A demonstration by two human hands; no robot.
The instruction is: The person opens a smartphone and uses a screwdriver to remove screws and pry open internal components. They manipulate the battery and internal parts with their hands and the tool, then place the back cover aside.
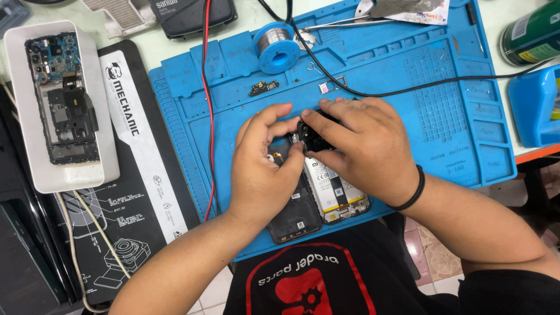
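An opened phone (335,195) with its white battery showing lies on the blue work mat (408,111), and its black back cover (294,216) lies beside it on the left. My right hand (364,146) covers the phone's top end and pinches a small black plastic cover piece (312,135) between thumb and fingers. My left hand (262,169) rests over the top of the back cover, its fingertips meeting the same black piece. Most of the phone's upper part is hidden under both hands.
A second dismantled phone (61,96) lies in a white tray (99,140) at the left. On the mat sit a solder spool (277,46), a small circuit board (263,88), tweezers (335,24), red and black cables. A green can (534,35) and blue device (539,105) stand at right.
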